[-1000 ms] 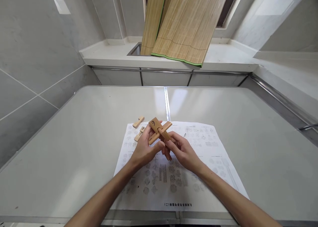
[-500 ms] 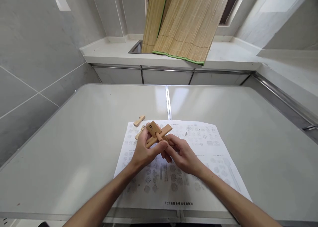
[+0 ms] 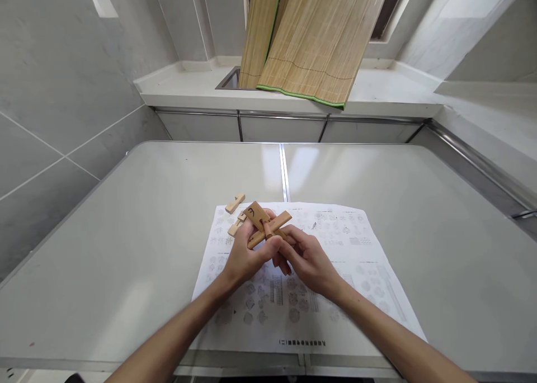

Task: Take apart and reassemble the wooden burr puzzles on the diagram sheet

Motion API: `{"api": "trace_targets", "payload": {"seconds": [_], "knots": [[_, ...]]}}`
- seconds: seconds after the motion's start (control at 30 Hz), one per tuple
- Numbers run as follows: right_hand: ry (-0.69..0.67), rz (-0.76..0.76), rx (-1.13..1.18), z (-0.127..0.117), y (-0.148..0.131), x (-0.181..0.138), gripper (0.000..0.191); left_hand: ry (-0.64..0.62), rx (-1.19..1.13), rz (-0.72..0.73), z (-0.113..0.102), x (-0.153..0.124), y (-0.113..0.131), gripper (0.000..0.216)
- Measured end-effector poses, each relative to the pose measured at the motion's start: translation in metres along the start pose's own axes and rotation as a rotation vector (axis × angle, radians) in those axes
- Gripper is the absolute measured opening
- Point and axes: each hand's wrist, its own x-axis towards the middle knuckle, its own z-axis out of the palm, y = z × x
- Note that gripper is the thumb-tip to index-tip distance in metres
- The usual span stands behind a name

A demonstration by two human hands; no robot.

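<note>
Both of my hands hold a wooden puzzle cross (image 3: 265,227) of interlocked notched bars above a printed instruction sheet (image 3: 335,271). My left hand (image 3: 245,254) wraps the cross from the left, its thumb pressed near the joint. My right hand (image 3: 304,257) grips the lower right part with its fingers curled. Two loose wooden pieces lie to the left: one (image 3: 234,203) on the bare table, the other (image 3: 235,225) on the sheet's corner, partly hidden by my left fingers.
A grey table (image 3: 146,226) with a centre seam (image 3: 284,173) carries the sheet. Behind it runs a white counter (image 3: 188,89) with bamboo mats (image 3: 310,36) leaning over a sink opening. Tiled walls stand at left and right.
The wooden cross has tilted and turned slightly in my hands. My thumbs shifted on the joint, and the view moved a little.
</note>
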Motion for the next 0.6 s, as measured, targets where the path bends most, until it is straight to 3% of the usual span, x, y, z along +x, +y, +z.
{"api": "trace_targets", "payload": {"seconds": [0.17,0.4,0.6], "knots": [[-0.008,0.021,-0.016,-0.003,0.004,0.002,0.033,0.035,0.09,-0.037,-0.005,0.002,0.002,0.058],[0.092,-0.1,-0.164,-0.013,0.008,0.007,0.027,-0.002,0.077,-0.125,-0.01,0.01,0.012,0.067],[-0.006,-0.165,-0.411,-0.01,0.012,0.006,0.027,-0.087,0.01,-0.109,-0.012,0.011,0.012,0.076]]}}
